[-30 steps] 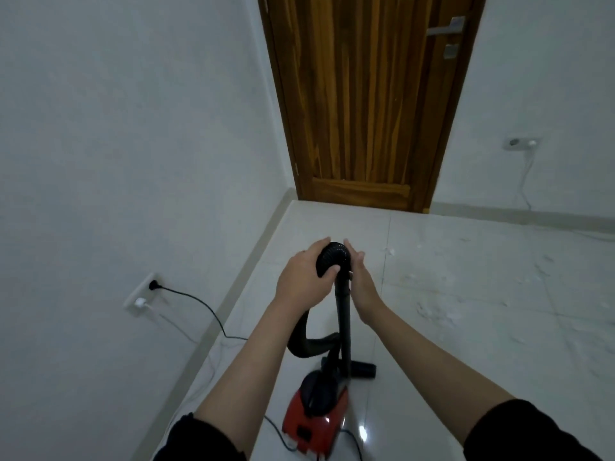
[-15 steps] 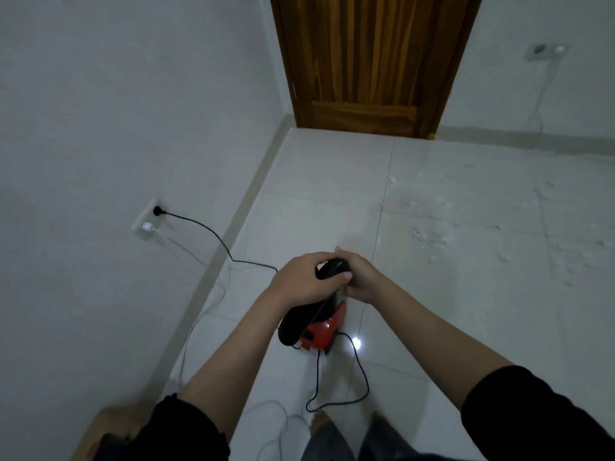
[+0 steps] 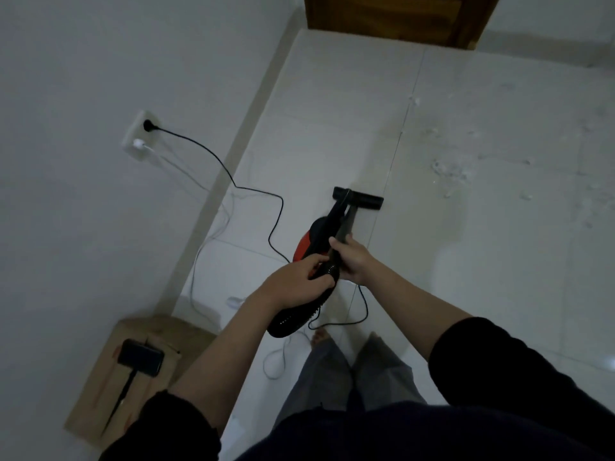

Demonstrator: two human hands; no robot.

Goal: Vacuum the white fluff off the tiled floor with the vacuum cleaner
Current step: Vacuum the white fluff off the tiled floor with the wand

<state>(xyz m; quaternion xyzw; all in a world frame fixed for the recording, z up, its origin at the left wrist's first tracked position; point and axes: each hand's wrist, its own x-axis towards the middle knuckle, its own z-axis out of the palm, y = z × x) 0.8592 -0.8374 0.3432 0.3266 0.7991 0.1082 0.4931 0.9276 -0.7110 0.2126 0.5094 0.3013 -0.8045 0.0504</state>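
Both hands grip wand: left hand [image 3: 296,282], right hand [image 3: 354,261]. Nozzle [image 3: 358,198] on floor; fluff [image 3: 449,171] lies fwd-right, right hand nearer.

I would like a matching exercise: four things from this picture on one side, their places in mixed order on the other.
1. floor nozzle
2. white fluff
3. black plug
4. phone

a. in the wall socket
b. on the cardboard box
c. on the tile, left of the fluff
d. scattered on the tiles, right side

Pairs: 1-c, 2-d, 3-a, 4-b
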